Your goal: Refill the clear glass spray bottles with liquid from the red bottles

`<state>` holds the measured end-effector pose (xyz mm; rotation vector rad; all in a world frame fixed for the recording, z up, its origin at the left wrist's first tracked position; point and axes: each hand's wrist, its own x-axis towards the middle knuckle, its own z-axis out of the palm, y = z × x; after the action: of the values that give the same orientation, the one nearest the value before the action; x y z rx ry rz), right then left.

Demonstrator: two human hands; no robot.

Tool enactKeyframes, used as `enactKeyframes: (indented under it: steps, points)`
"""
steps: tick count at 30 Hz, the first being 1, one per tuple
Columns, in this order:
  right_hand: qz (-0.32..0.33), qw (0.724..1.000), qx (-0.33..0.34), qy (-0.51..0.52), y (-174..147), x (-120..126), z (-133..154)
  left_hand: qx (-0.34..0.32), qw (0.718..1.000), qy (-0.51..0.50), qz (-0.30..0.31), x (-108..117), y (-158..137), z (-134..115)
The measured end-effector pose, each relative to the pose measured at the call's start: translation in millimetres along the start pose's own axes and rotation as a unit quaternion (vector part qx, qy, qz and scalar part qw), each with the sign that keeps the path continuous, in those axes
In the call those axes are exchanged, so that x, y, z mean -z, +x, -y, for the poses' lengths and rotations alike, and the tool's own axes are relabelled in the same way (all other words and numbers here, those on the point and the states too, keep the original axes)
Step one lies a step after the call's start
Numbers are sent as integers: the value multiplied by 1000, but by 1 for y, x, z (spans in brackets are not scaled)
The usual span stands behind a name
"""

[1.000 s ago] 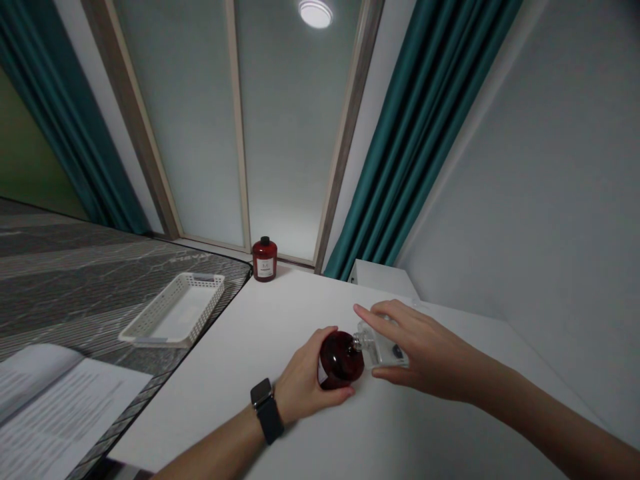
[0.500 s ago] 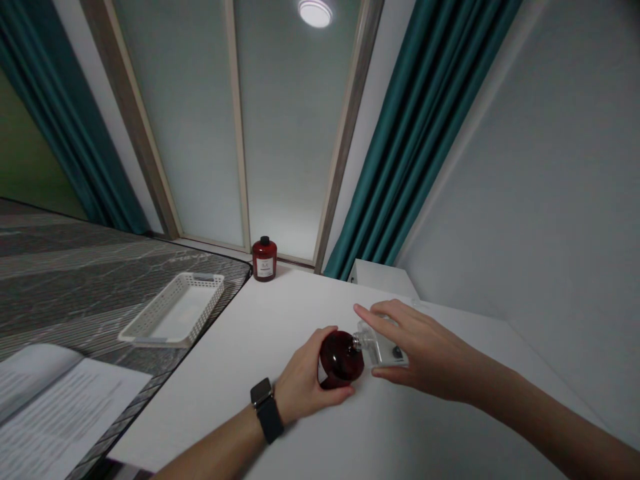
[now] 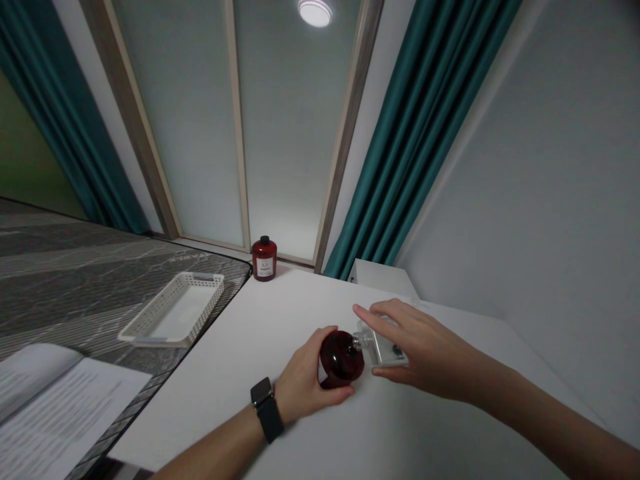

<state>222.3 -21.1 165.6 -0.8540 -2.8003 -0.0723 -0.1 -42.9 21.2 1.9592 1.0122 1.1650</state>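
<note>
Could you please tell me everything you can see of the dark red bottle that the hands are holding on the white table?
The dark red bottle is round and squat, of glossy, glass-like material. It lies tipped on its side on the white table, its short metal neck pointing right. A clear, boxy cap sits at that neck; whether it is fully seated cannot be told. The left hand, watch on its wrist, cups the bottle's body from the left, thumb beneath. The right hand grips the cap. A paler patch at the lower left may be a label.

Round bottle [image 3: 341, 359] on table [image 3: 250, 373]; jar [image 3: 264, 259] behind; basket [image 3: 173, 310] left; papers [image 3: 55, 407], possibly booklet, nearer.
</note>
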Motion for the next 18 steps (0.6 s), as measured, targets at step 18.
enactKeyframes:
  steps: [18]
  points:
    - [-3,1000,17,-3,0,1,-2,7,1000,2,7,-1,-1,1]
